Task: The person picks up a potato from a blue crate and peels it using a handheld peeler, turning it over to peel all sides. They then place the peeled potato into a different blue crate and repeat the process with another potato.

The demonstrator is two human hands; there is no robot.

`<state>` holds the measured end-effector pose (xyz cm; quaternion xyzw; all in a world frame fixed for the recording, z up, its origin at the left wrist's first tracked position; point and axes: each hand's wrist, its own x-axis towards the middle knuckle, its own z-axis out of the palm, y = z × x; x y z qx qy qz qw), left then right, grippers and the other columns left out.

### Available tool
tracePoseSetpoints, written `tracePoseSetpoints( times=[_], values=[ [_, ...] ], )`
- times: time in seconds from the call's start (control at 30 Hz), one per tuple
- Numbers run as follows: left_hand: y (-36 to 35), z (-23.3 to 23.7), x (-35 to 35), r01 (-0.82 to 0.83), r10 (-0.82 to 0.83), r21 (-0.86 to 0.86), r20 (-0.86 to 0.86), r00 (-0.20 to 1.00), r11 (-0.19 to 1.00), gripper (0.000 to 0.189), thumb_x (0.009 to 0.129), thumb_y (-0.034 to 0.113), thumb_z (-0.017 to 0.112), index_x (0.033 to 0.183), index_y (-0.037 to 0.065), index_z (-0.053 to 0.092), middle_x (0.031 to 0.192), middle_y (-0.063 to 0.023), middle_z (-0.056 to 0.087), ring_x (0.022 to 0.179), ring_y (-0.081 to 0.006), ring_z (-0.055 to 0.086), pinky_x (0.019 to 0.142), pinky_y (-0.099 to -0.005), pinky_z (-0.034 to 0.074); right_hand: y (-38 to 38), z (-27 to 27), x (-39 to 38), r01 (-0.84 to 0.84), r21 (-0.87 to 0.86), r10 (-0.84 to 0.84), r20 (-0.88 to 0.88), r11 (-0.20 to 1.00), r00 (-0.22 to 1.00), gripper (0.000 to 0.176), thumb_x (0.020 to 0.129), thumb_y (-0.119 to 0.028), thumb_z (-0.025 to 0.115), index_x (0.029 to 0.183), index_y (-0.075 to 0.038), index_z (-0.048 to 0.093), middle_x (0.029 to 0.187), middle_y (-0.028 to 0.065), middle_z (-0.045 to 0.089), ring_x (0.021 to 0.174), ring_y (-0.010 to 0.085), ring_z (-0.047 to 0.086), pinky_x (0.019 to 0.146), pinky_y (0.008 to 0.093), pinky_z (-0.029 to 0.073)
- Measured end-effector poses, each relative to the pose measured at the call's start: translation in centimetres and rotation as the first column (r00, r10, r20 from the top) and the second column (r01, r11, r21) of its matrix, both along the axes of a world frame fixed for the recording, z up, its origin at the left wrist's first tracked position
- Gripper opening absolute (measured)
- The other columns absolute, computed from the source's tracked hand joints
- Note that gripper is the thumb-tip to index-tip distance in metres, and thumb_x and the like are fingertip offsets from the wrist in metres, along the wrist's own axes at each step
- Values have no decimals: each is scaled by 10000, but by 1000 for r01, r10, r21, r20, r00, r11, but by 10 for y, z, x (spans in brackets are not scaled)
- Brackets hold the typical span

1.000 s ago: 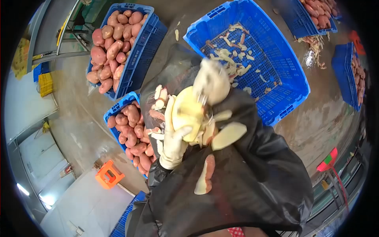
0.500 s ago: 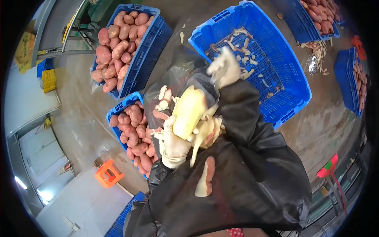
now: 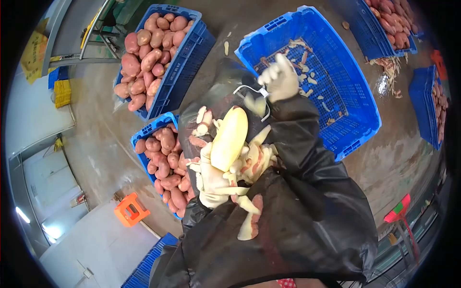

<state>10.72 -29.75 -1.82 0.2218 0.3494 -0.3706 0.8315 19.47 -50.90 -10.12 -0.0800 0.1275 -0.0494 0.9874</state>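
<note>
My left hand [image 3: 211,178], in a white glove, grips a long peeled pale-yellow potato [image 3: 229,138] by its lower end, the potato pointing up and away. My right hand [image 3: 281,79], also gloved, holds a metal peeler [image 3: 254,96] just past the potato's far tip, apart from it. Pink and white peelings [image 3: 249,165] lie piled on my black apron [image 3: 297,211] around the left hand.
A big blue crate [image 3: 353,103] with scattered peelings sits ahead on the right. Two blue crates of red potatoes [image 3: 161,53] [image 3: 161,158] stand at the left. More crates [image 3: 384,26] are at the far right, with an orange stool [image 3: 127,210] and wet concrete floor [image 3: 103,139].
My right hand with the peeler has swept away from the potato's middle to beyond its far tip. A cut strip of peel dropped onto the apron. The potato tilted more upright.
</note>
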Motion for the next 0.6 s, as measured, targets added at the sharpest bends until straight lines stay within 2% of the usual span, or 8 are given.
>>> tracePoseSetpoints(
  times=[0.1, 0.17, 0.2, 0.23, 0.3, 0.37, 0.57, 0.6],
  values=[
    [-2, -5, -1, -45, 43, -92, -23, 999, 995, 526, 845, 400, 462, 1118, -45, 526, 938, -266, 601, 501, -254, 544, 332, -270, 403, 31, 7, -21, -200, 32, 168, 418, 979, 893, 405, 914, -276, 459, 558, -87, 432, 511, 58, 523, 431, 170, 502, 451, 344, 415],
    [10, -14, 4, -30, 12, -159, -111, 994, 987, 517, 834, 373, 466, 1133, -46, 521, 943, -268, 601, 513, -264, 550, 354, -282, 431, 6, -11, 9, -60, -832, -43, -100, 551, 994, 378, 911, -283, 467, 596, -76, 446, 530, 91, 540, 457, 189, 521, 495, 336, 432],
    [5, -8, 5, -33, 19, -140, -103, 994, 990, 534, 820, 385, 465, 1128, -47, 530, 912, -266, 605, 499, -280, 548, 387, -329, 468, -2, -11, 18, 133, -778, -242, -25, 614, 970, 355, 914, -278, 461, 634, -61, 454, 527, 94, 510, 507, 209, 541, 537, 339, 442],
    [17, -8, 6, 216, -228, -200, -38, 973, 956, 545, 811, 346, 496, 1205, -31, 474, 1016, -246, 584, 647, -304, 595, 554, -367, 535, -23, -51, 32, 145, -246, -145, 19, 958, 989, 423, 926, -376, 459, 661, -47, 462, 551, 81, 491, 562, 223, 548, 573, 369, 467],
    [0, -16, -3, 93, -318, 507, 379, 869, 857, 619, 783, 248, 584, 1293, -27, 366, 1174, -211, 513, 921, -316, 584, 791, -356, 513, -27, -13, 21, 217, -354, -196, 95, 910, 976, 499, 903, -493, 441, 697, -40, 470, 629, 69, 494, 618, 220, 545, 684, 407, 495],
    [-17, -1, -8, -340, -972, 938, 138, 192, 66, 855, 648, 158, 729, 1347, -28, 273, 1280, -238, 408, 1179, -364, 419, 993, -402, 354, -22, 24, -1, 213, -335, -168, 159, 918, 973, 471, 899, -523, 388, 827, -71, 498, 760, 59, 523, 763, 223, 545, 881, 492, 438],
    [-25, -7, 27, -378, -994, 924, -12, 113, -54, 829, 588, 180, 757, 1293, -30, 376, 1132, -171, 519, 1050, -278, 527, 895, -342, 426, -21, 56, -47, -83, -59, 91, 146, 995, 985, 542, 913, -565, 307, 729, -93, 499, 583, 58, 506, 544, 198, 522, 528, 343, 446],
    [-20, -7, 36, -159, -993, 982, 114, 43, 105, 821, 577, 186, 733, 1291, -18, 383, 1125, -192, 526, 1030, -312, 533, 873, -358, 438, -1, 42, -40, -74, -578, 39, -72, 813, 997, 534, 931, -520, 329, 664, -78, 467, 510, 61, 475, 433, 188, 475, 448, 302, 414]
  ],
)
